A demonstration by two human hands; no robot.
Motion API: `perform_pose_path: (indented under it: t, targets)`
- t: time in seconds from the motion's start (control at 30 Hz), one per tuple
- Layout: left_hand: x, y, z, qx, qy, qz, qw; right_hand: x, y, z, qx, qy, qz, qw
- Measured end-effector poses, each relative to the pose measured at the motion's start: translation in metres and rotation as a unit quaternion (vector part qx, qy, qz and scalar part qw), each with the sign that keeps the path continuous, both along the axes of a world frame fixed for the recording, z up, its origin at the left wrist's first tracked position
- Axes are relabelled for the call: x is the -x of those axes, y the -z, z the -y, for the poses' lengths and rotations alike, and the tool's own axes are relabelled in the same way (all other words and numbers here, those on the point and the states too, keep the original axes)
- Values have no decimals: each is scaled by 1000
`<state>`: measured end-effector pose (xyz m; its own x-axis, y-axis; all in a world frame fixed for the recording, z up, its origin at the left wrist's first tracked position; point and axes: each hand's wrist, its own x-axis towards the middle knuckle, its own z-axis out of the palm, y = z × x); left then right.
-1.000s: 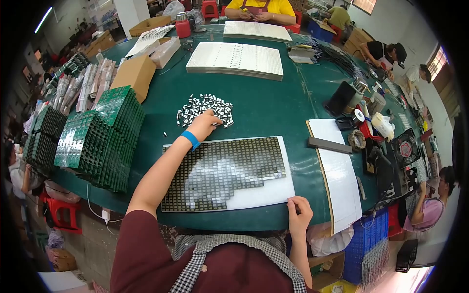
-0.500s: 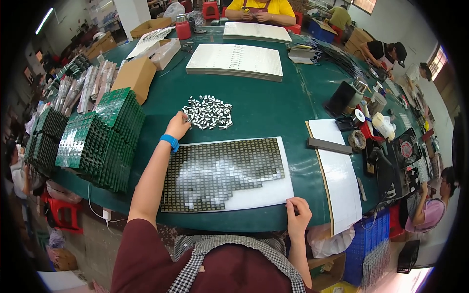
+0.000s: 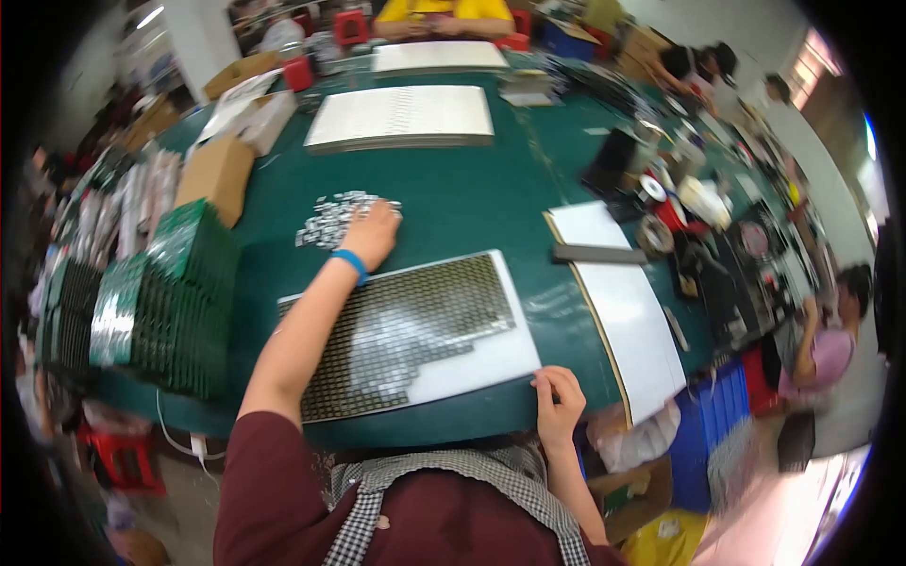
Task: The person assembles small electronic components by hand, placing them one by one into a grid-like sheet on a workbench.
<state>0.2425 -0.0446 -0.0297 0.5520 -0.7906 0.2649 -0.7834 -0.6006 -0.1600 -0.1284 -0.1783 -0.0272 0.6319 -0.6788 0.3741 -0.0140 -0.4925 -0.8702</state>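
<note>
My left hand, a blue band at its wrist, reaches over the right side of a pile of small white-and-black parts. Motion blurs its fingers, so whether they grip a part cannot be told. Below it lies a white board, tilted in view, with rows of small dark square pieces covering most of it. Bare white shows along the board's right and lower right. My right hand is at the board's lower right corner, its fingers curled and thumb drawn in; anything in them is hidden.
Stacked green circuit boards stand at the left, near a brown carton. Stacked white sheets lie farther back. On the right, a grey bar crosses a white panel. A person in yellow sits opposite.
The whole view has shifted and tilted. My left hand has moved from the pile's lower left to its right side. My right hand remains by the board's corner.
</note>
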Motion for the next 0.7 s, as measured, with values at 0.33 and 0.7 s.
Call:
perform_pose_path:
  t: [0.33, 0.7]
  targets:
    - [78, -67, -41, 291, 60, -327, 897, 114, 16, 109, -60, 456, 130, 878]
    - [243, -73, -13, 268, 227, -295, 889, 96, 54, 116, -107, 560, 6, 822]
